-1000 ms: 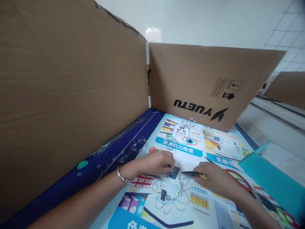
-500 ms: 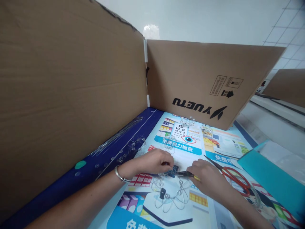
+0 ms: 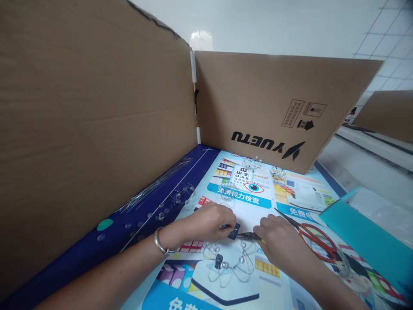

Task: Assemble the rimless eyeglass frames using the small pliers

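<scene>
My right hand (image 3: 279, 239) is closed around a pair of pliers (image 3: 248, 236) with a bit of yellow handle showing; the dark jaws point left. Just left of the jaws, my left hand (image 3: 213, 221), with a silver bangle on its wrist, has its fingers pinched at the upper edge of a beaded wire ring (image 3: 241, 260). This ring has looped wire petals and clear round beads, and lies largely on the printed sheet below both hands. The exact spot where fingers and jaws meet the wire is too small to make out.
Red-handled scissors (image 3: 318, 242) and a clear tape-like ring (image 3: 344, 262) lie right of my right hand, near a turquoise folder (image 3: 364, 237). More beaded wire pieces (image 3: 252, 163) sit farther back. Loose wires (image 3: 155, 185) and beads (image 3: 160, 216) lie left. Cardboard walls (image 3: 274, 94) stand behind and left.
The view has shifted slightly. Both hands stay close to the same place, the pliers still beside the left fingers.
</scene>
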{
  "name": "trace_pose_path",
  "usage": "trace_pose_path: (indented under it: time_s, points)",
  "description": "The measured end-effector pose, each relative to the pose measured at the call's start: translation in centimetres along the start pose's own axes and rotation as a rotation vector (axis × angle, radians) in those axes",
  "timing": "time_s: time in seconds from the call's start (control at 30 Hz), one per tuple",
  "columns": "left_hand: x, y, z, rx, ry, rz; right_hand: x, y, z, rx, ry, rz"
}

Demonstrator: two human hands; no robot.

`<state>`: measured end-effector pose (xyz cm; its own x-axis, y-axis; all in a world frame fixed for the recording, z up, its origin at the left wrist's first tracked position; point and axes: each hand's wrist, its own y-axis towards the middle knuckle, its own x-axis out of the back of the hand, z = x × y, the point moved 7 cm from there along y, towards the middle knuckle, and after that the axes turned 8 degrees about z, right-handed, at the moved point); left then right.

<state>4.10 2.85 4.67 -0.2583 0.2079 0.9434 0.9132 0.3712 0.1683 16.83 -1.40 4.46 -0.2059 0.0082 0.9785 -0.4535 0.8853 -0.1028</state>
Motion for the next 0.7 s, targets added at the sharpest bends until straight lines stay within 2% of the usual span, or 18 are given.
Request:
trace_pose_path:
  time_s: [0.27, 0.5, 0.7]
  points:
    - [0.6, 0.1, -0.7, -0.082, -0.004, -0.001, -0.2, 0.1, -0.2, -0.013, -0.007, 0.017]
    - [0.7, 0.0, -0.4, -0.078, -0.163, 0.008, -0.2, 0.1, -0.5, -0.03, 0.012, 0.013]
    - [0.3, 0.0, 0.7, -0.026, -0.279, -0.002, 0.2, 0.0, -0.5, -0.007, 0.022, 0.027]
